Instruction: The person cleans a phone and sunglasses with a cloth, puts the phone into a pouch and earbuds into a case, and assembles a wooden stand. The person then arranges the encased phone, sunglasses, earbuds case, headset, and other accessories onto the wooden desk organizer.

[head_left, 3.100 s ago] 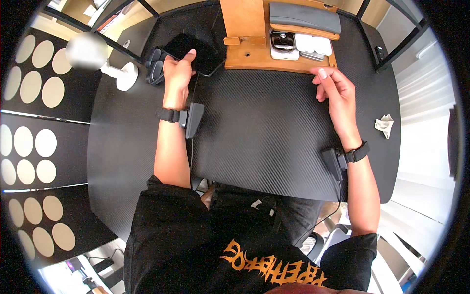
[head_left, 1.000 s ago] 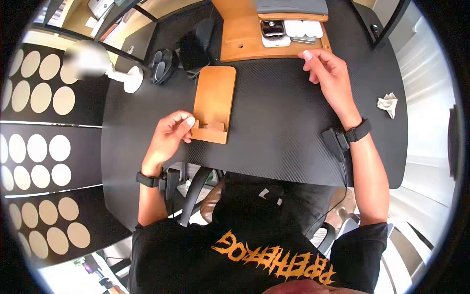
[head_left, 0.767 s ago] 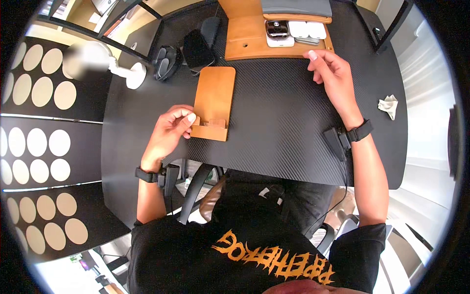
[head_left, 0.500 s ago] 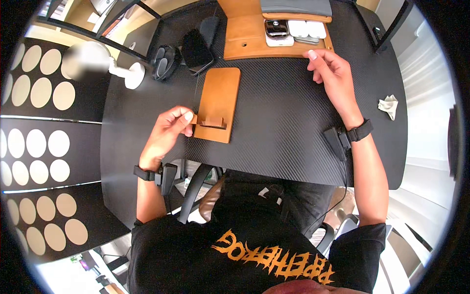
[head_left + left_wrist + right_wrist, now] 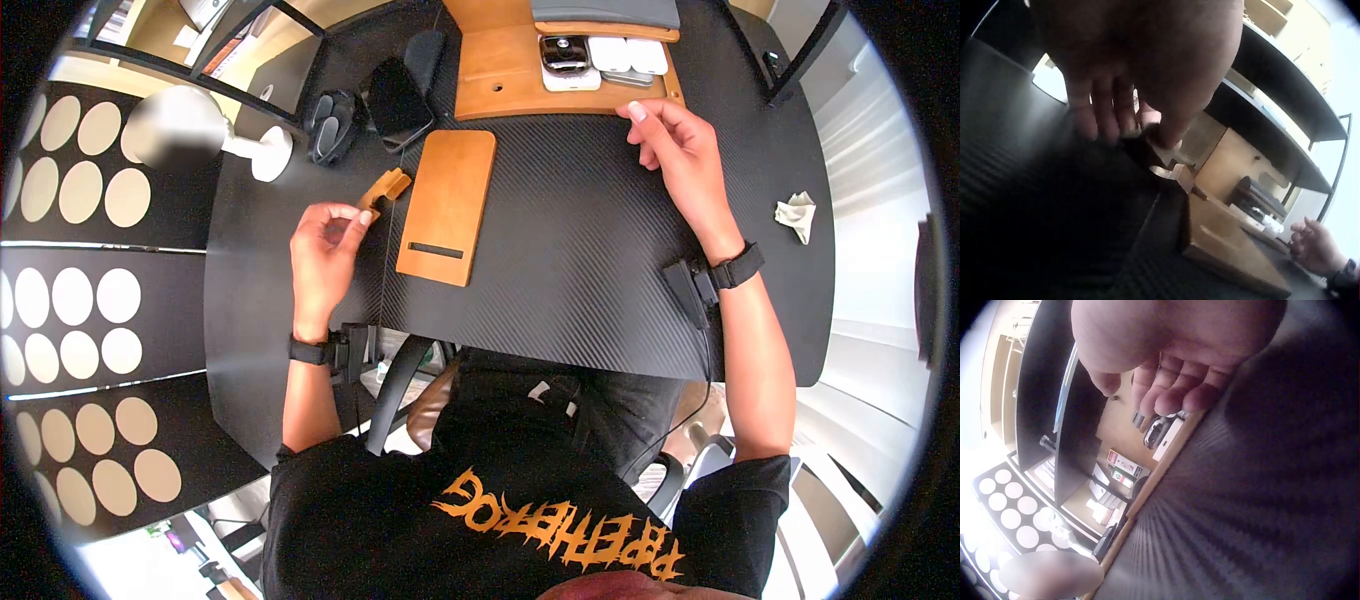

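Note:
A flat wooden board with a dark slot near its close end lies on the black desk. To its left, my left hand pinches a small wooden bracket between thumb and fingers, off the board. In the left wrist view the bracket sticks out beyond the fingertips, with the slotted board behind it. My right hand, fingers loosely curled and holding nothing, rests by the front edge of the wooden stand. The right wrist view shows that hand hanging loose near the stand.
On the stand are a watch on a white box and white cases. A black phone and a dark pouch lie at the back left, near a white lamp base. Crumpled tissue lies at right.
The bracket has come out of the board's slot and moved left and away from me in my left hand. The board now lies separate. My right hand has barely moved.

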Demonstrator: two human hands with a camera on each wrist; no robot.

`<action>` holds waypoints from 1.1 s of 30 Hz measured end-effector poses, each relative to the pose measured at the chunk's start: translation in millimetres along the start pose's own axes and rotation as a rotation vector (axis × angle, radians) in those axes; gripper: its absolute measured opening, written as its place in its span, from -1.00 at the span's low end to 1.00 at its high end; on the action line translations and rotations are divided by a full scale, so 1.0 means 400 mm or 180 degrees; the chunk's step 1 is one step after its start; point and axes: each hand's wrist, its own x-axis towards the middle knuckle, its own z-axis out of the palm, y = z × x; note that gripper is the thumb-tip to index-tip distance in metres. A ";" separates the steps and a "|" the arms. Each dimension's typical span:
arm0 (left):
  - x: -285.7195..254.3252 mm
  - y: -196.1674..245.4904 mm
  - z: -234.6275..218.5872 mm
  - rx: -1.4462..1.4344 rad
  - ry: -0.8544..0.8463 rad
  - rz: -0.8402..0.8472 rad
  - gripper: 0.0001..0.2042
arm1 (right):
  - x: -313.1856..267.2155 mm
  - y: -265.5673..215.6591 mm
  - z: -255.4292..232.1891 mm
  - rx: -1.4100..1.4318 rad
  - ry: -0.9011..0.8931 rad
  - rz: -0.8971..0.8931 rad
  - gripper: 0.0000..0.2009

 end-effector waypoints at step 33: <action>0.007 0.138 0.025 0.1349 -0.1298 0.0894 -0.25 | -0.003 -0.009 -0.004 -0.0006 0.0010 0.0004 -0.68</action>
